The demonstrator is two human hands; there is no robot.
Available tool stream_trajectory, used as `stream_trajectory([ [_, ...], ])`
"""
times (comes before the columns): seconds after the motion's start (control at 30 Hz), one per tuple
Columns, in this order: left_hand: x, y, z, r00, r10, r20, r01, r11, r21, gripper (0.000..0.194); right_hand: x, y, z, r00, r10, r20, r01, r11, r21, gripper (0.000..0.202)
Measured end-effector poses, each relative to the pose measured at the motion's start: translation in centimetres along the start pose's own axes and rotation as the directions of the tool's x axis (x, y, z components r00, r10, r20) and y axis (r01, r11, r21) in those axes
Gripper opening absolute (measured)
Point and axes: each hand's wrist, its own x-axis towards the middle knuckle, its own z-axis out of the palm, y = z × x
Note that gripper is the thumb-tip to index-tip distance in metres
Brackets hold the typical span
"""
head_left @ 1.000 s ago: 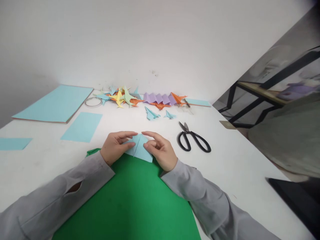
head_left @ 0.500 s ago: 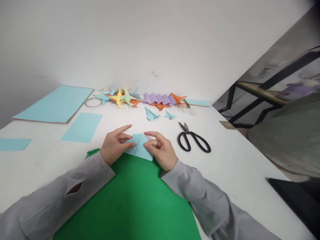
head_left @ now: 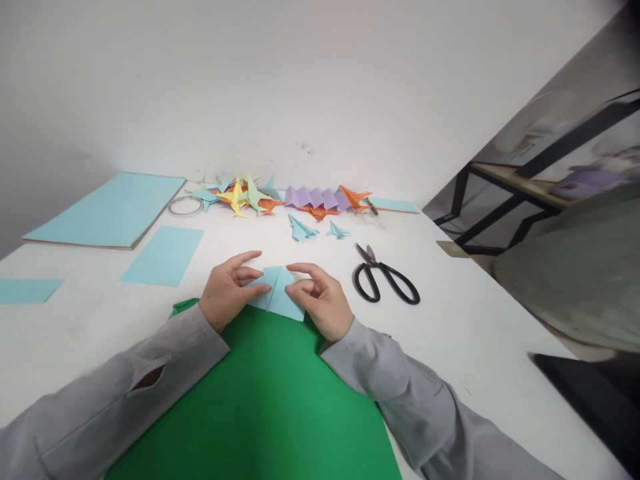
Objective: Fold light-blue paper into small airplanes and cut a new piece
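Note:
Between my two hands is a small light blue sheet of paper (head_left: 283,297) with folded flaps that meet along a slanting line near its middle. My left hand (head_left: 231,290) grips its left side, the thumb lying on the paper. On the right side, my right hand (head_left: 323,298) pinches it with the thumb in front and the index finger at the top edge. The lower edge of the paper is just above a green cloth (head_left: 260,393). Black-handled scissors (head_left: 383,277) lie with blades apart to the right of my right hand.
Blue paper sheets (head_left: 163,257) lie at the left, with a larger stack (head_left: 107,210) behind. A tape roll (head_left: 185,207), colourful folded paper figures (head_left: 245,197) and a pleated purple strip (head_left: 315,198) line the wall. Two blue folded pieces (head_left: 301,229) sit nearer. A dark flat object (head_left: 583,393) is at right.
The view has shifted very slightly. Both hands keep the same hold on the blue paper.

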Motion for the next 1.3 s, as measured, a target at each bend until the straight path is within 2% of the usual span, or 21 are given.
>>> stream_trajectory([
  [0.3, 0.02, 0.11, 0.00, 1.000, -0.020, 0.000, 0.020, 1.000, 0.005, 0.060, -0.05, 0.17, 0.12, 0.997, -0.053, -0.054, 0.051, 0.998, -0.042, 0.036],
  [0.47, 0.03, 0.03, -0.04, 1.000, -0.007, 0.006, 0.007, 1.000, -0.006, 0.056, -0.03, 0.12, 0.15, 0.998, -0.031, -0.061, 0.029, 0.999, -0.036, 0.033],
  [0.73, 0.22, -0.53, 0.12, 1.000, 0.015, 0.020, -0.014, 0.999, -0.052, 0.037, 0.03, 0.13, 0.11, 0.997, -0.011, -0.070, 0.009, 1.000, -0.024, 0.032],
  [1.3, 0.29, -0.67, 0.10, 0.999, 0.035, 0.009, -0.035, 0.999, -0.025, 0.034, -0.02, 0.00, 0.22, 0.996, 0.036, -0.078, -0.035, 0.999, 0.014, 0.024],
])
